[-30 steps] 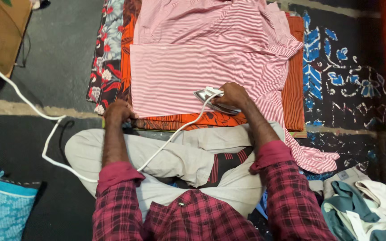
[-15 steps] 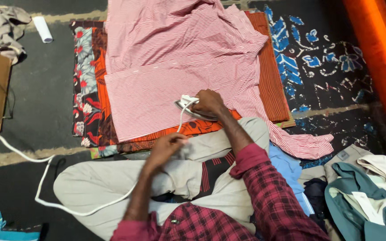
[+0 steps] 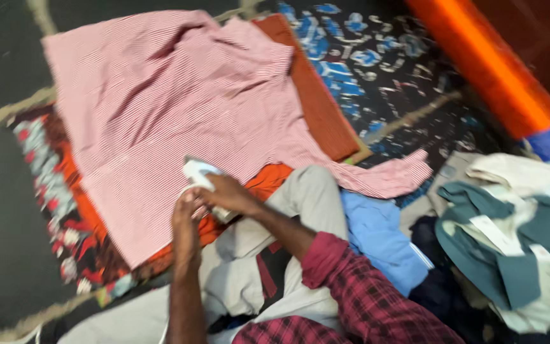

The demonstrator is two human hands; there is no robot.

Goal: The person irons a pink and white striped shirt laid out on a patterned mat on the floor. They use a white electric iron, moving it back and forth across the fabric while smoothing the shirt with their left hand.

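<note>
Both hands, left hand (image 3: 184, 224) and right hand (image 3: 229, 195), meet at the iron (image 3: 200, 173).

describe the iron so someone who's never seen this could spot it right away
Start at the big pink striped shirt spread over the patterned cloth on the floor. Follow its near edge to where both hands meet: the iron sits there, under the right hand. It is the only hard, pale, shiny thing among all the soft fabric.
</note>
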